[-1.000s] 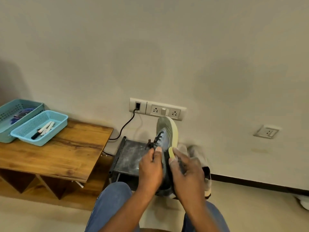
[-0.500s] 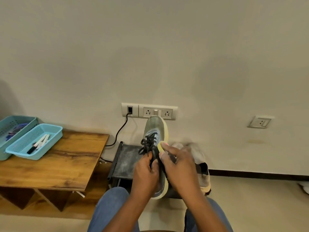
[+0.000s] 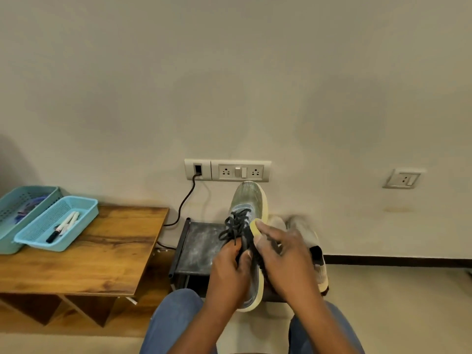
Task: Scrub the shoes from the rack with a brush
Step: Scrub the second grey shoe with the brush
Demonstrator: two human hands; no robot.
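shoe [image 3: 251, 208] stands toe at 12 o'clock; left hand [image 3: 229, 264] grips its laces, right hand [image 3: 281, 254] clasps a brush [image 3: 255, 227] at its 3 o'clock side.

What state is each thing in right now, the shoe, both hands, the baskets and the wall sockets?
Grey lace-up shoe with yellow sole: held up, toe pointing up.
Left hand: grips the laces.
Right hand: holds a yellow-tipped brush against it.
Front blue plastic basket: holds markers.
White socket panel: black cable plugged in.
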